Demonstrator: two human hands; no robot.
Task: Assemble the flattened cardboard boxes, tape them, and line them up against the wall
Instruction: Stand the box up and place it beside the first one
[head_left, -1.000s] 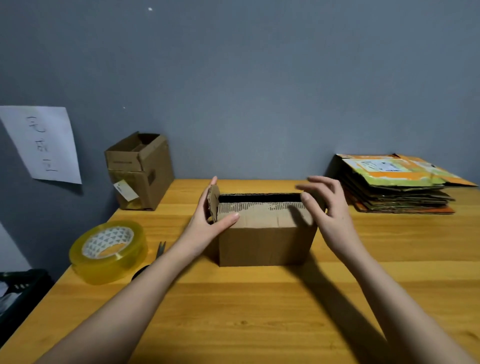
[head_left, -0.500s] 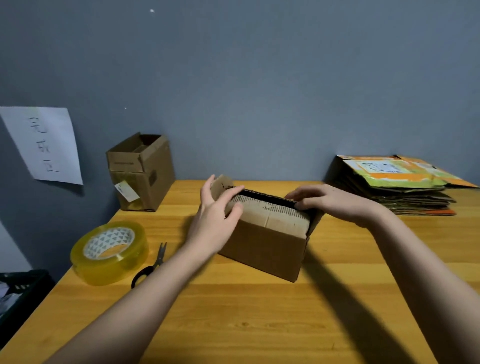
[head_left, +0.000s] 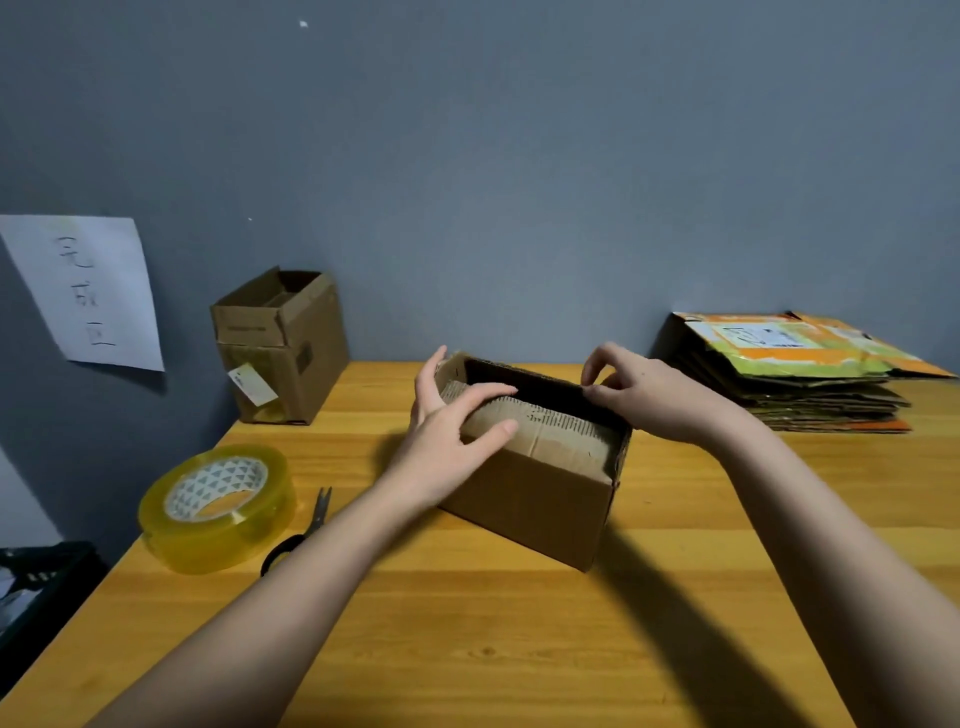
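Hands (head_left: 452, 441) (head_left: 649, 395) — folding box (head_left: 530, 493) flaps.

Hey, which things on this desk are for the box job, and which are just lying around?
For the job: box under both hands, left hand, right hand, tape roll, scissors, flat cardboard stack, finished box.
Lying about: paper note, black crate.

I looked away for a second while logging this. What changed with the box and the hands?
The cardboard box was turned from square-on to angled, its right end swung nearer. The left hand now presses the near flap; the right hand pinches the far flap. Tape roll, scissors and flattened stack stayed put.
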